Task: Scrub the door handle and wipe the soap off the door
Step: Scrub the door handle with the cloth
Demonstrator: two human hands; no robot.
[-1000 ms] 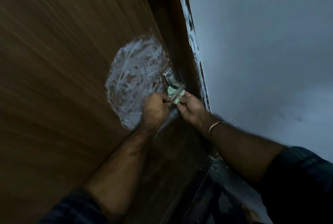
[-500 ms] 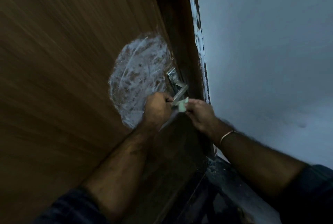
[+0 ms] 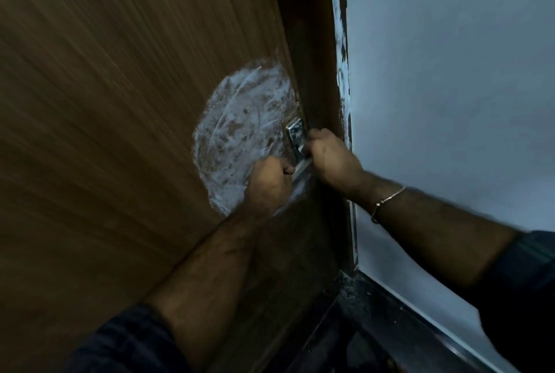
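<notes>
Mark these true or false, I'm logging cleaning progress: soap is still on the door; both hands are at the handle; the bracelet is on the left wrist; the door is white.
1. Soap patch still covers part of the door: true.
2. Left hand and right hand are both at the door handle: true.
3. Bracelet is on the left wrist: false, right wrist.
4. The door is white: false, brown wood.

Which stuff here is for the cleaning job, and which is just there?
For the job: door handle, soap patch, wooden door, left hand, right hand.

Just there: wall, door frame, bracelet, floor.
</notes>
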